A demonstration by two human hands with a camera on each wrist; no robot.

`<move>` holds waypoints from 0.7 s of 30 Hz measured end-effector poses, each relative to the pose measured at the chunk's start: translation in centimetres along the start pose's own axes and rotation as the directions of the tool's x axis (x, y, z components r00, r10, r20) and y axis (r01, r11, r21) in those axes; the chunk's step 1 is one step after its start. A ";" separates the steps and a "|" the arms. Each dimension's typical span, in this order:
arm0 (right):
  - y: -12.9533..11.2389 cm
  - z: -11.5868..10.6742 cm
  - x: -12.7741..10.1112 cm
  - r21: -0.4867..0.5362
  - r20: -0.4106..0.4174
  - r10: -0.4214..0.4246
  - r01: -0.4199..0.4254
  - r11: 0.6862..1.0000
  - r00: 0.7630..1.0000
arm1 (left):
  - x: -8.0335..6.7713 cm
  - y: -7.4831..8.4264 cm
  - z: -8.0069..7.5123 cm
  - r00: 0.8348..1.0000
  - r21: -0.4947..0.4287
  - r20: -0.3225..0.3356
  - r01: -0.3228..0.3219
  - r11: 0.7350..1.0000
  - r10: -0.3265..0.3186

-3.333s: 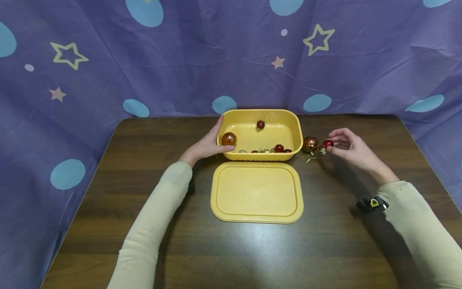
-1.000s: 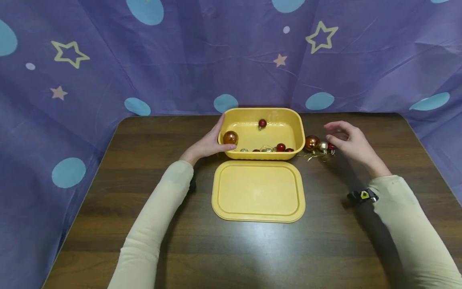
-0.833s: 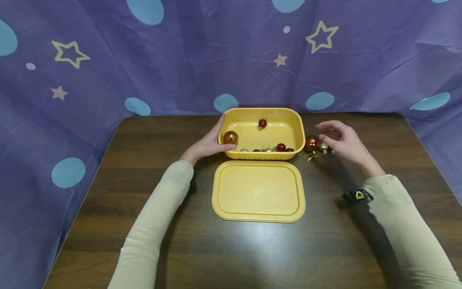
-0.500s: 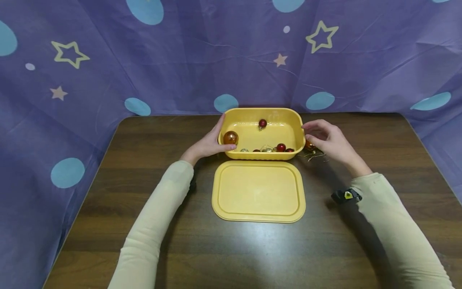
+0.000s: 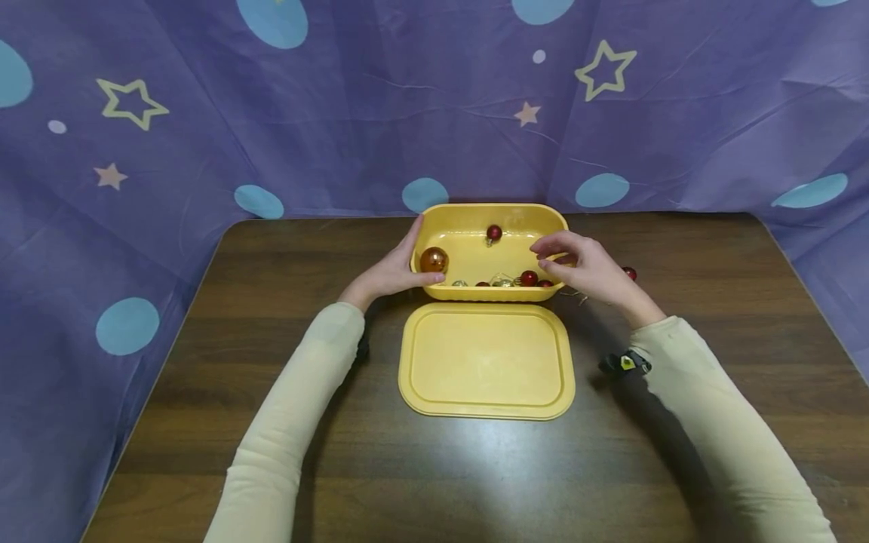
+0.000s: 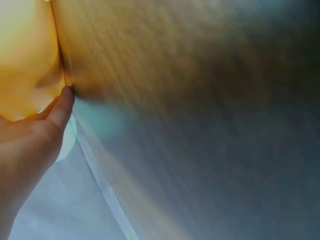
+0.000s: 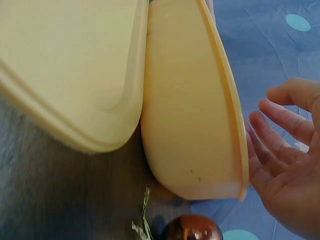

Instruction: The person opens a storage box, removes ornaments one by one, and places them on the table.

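Note:
A yellow plastic container stands at the back of the table. My left hand holds its left end, thumb at the front rim and fingers along the outer wall. Inside lie a copper bauble, a dark red bauble, a bright red bauble and a few others partly hidden by the front wall. Above the container's right end is my right hand, its fingers loosely bent with nothing between them. Outside the container, another copper bauble shows in the right wrist view.
A yellow lid lies flat directly in front of the container. A red bauble sits on the wooden table to the right, partly behind my right hand. A purple patterned cloth hangs behind the table.
My right hand has let go of a small red bauble, left it on the table, and moved left past the loose baubles to above the container. My left hand stays on the container.

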State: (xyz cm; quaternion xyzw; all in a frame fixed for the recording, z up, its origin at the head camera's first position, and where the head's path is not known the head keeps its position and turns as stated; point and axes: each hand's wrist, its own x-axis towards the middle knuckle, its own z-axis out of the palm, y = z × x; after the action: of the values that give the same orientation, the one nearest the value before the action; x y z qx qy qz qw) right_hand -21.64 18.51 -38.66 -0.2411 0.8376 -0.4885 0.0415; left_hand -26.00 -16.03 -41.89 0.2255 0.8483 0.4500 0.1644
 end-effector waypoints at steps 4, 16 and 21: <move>-0.1 0.5 0.9 -0.007 0.061 0.029 -0.028 1.000 0.998 | -0.1 0.0 0.0 1.000 0.001 0.000 -0.001 1.000 0.001; -0.1 0.7 2.6 -0.161 0.180 0.078 -0.048 0.986 0.981 | -0.3 0.6 0.0 1.000 -0.018 0.013 0.006 1.000 -0.005; -0.4 1.0 3.3 -0.214 0.191 0.103 -0.061 0.975 0.976 | -1.1 2.6 -0.2 0.999 -0.034 0.032 0.029 0.999 -0.028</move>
State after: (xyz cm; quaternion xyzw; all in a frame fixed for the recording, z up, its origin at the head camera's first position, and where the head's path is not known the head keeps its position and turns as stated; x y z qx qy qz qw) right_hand -24.05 16.11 -38.25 -0.2572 0.8847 -0.3696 0.1208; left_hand -24.57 -15.48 -39.48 0.2176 0.8407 0.4588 0.1880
